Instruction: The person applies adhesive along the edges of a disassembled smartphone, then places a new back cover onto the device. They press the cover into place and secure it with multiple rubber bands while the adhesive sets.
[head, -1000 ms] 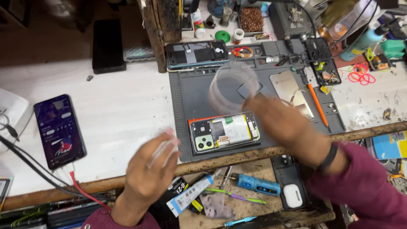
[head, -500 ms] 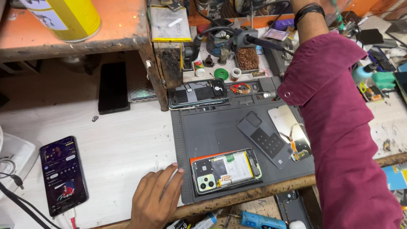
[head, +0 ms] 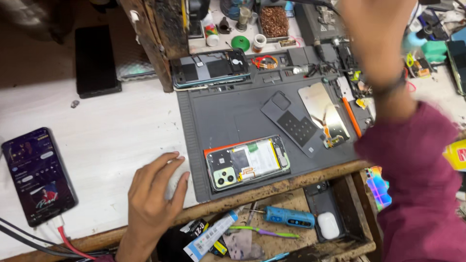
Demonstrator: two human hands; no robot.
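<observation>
Resting flat and empty on the white tabletop [head: 97, 140], your left hand [head: 154, 194] lies just beside the opened green-backed phone [head: 248, 162] on the grey mat [head: 228, 111]. It looks light, fragile: grip its side edges. Your raised right hand [head: 376, 34] is blurred; I cannot tell its grip.

Left hand [head: 154, 194] flat on bench [head: 111, 131] beside opened phone [head: 247, 167] on grey mat [head: 233, 111]; right hand [head: 376, 39] raised, blurred.
</observation>
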